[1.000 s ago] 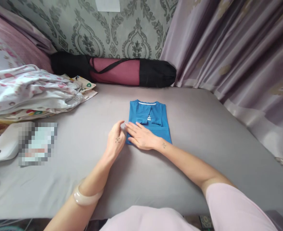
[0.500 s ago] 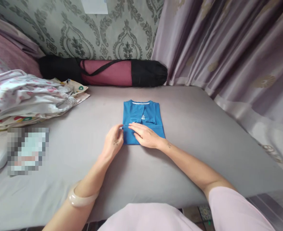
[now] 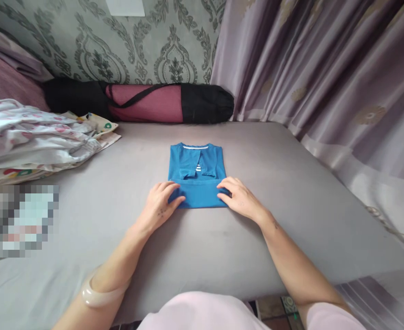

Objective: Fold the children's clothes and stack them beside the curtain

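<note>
A blue shirt (image 3: 202, 195) lies folded on the bed, its neckline with a white inner band at the far end. Its sleeves are folded inward over a small white striped print, and the hem end is turned up as a flat band across the near part. My left hand (image 3: 162, 204) rests at the left edge of that band, thumb and fingers apart. At the right edge is my right hand (image 3: 241, 197), its fingertips on the cloth and thumb spread from the fingers. Neither hand visibly grips the fabric.
The shirt lies on a grey bed sheet (image 3: 202, 247). Crumpled printed cloth (image 3: 33, 137) is heaped at the left, near a blurred-out object (image 3: 25, 220). A maroon and black roll bag (image 3: 147, 101) lies along the patterned wall. Mauve curtains (image 3: 274, 59) hang at the right.
My right hand has moved from the left part of the turned-up band to its right edge. My left hand has spread its thumb and fingers at the left edge.
</note>
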The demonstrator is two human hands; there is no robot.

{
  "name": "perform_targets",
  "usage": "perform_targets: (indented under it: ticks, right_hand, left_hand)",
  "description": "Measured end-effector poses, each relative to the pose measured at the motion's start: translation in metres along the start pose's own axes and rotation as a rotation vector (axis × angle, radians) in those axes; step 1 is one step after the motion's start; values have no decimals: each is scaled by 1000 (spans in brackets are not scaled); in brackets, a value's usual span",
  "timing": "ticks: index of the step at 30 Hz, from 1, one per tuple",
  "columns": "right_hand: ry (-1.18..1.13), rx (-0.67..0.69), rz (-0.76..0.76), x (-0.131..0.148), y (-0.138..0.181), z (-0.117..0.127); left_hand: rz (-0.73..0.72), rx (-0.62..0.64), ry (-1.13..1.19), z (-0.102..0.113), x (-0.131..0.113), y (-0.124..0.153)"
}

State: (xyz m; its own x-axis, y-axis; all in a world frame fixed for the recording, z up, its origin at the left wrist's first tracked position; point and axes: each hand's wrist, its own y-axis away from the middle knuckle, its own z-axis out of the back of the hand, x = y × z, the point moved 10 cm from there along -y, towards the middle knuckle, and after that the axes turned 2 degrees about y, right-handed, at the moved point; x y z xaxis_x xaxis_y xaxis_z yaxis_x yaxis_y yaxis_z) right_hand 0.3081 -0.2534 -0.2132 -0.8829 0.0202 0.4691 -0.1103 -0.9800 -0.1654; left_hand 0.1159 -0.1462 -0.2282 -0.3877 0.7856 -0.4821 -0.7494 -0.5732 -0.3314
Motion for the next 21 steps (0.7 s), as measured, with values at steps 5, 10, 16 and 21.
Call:
perform_targets:
  ticks: [5,10,16,21]
  right_hand:
    - [17,198,133,17,10,-13]
    - [94,185,160,20,13,-11]
    - [205,107,163,24,14,-9]
    - [207,62,145,0,12,-17]
  left_hand:
    - [-116,190,8,-17,-10,4]
    - [-199,175,-81,-13,-14,6]
    - [-157,16,-66,5,-23,-1]
    - [-107,98,-64,-3,-11,-1]
